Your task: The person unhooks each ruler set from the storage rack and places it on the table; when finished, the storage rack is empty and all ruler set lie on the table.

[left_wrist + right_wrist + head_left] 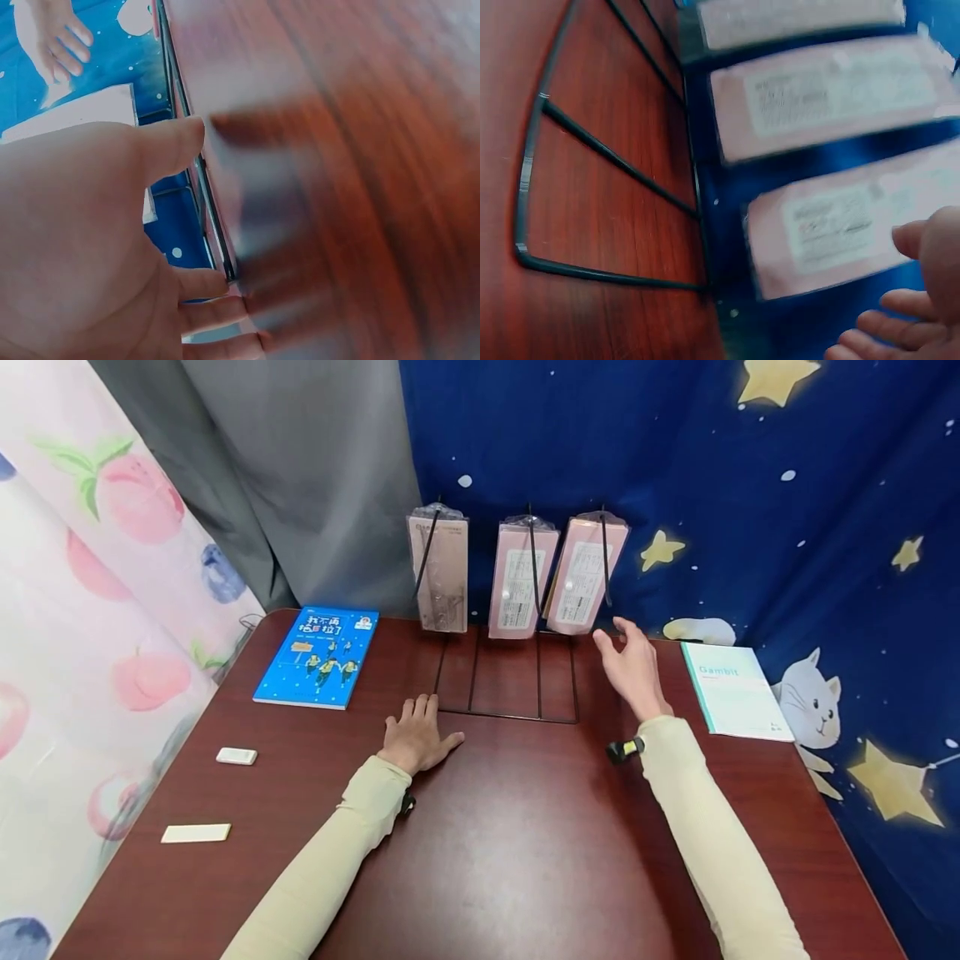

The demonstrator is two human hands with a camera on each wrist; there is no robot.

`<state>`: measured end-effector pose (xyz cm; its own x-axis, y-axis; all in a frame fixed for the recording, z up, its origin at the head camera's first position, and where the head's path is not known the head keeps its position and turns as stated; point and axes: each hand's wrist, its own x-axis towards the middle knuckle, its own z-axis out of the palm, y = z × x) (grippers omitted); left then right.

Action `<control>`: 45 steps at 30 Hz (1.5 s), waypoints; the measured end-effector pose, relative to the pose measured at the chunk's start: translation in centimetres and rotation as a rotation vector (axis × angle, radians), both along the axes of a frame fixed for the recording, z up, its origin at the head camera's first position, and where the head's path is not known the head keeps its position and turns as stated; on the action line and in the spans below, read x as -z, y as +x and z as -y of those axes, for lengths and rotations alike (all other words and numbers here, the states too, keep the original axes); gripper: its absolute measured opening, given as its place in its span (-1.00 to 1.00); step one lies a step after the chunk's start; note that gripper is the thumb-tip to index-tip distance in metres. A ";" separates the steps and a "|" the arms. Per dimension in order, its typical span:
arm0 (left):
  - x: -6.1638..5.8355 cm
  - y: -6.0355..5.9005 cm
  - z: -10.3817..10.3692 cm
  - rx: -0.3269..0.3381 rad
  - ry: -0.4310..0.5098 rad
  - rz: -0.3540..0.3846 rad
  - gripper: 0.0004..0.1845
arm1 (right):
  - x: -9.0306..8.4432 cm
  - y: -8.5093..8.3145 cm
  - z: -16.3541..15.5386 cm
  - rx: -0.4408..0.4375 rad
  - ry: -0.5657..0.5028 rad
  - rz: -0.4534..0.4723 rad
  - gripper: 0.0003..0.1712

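Fingers of my right hand (633, 668) spread loosely in the air, holding nothing, just beside the rightmost pink book (583, 575) on the wire rack (506, 717); my left hand (415, 737) lies flat on the table (525, 843), fingers straight.

Three pink packs (517, 581) are standing in a black wire rack (506, 693) against the blue backdrop, blocking the table's (510, 843) far edge; a blue book (318, 656) and a white booklet (735, 691) are flanking it, while bare wood is lying open nearer the person.
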<state>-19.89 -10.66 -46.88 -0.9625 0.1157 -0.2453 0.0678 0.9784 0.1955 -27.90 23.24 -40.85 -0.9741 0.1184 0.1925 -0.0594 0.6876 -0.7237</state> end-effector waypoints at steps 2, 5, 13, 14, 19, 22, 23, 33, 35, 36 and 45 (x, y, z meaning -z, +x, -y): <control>0.0 0.1 0.0 -0.012 -0.005 -0.018 -0.04 | 0.4 -1.8 0.1 0.020 -0.051 -0.028 -0.30; 0.1 0.3 -0.1 -0.022 -0.023 -0.026 -0.05 | 1.1 -4.3 0.1 0.047 -0.164 -0.050 -0.35; 1.1 -0.2 -0.2 -0.007 -0.029 -0.026 -0.04 | 2.0 -7.2 -0.3 0.132 -0.344 -0.127 -0.53; 1.2 -0.2 -0.2 -0.006 -0.030 -0.029 -0.04 | 2.0 -7.3 -0.3 0.125 -0.356 -0.138 -0.56; 1.1 -0.4 -0.1 -0.019 -0.038 -0.011 -0.01 | 1.9 -7.2 -0.1 0.048 -0.400 -0.147 -0.64; 0.9 -0.2 -0.2 -0.022 -0.035 -0.012 -0.01 | 1.8 -6.5 -0.2 0.014 -0.417 -0.137 -0.66; 0.8 -0.2 -0.2 -0.022 -0.033 -0.013 -0.01 | 1.8 -6.2 -0.3 0.006 -0.421 -0.132 -0.66; 0.7 -0.3 0.0 -0.019 -0.022 0.001 -0.01 | 0.8 -2.6 -1.1 -0.072 -0.419 -0.065 -0.60; 0.6 -0.3 0.1 -0.017 -0.013 -0.007 -0.01 | 0.4 -1.7 -1.2 -0.090 -0.412 -0.058 -0.59; 0.5 -0.3 0.1 -0.015 -0.008 -0.011 -0.01 | 0.3 -1.2 -1.2 -0.095 -0.407 -0.052 -0.59; 0.3 -0.2 0.4 -0.006 0.019 -0.017 -0.01 | -0.4 2.6 -1.5 -0.132 -0.369 0.003 -0.59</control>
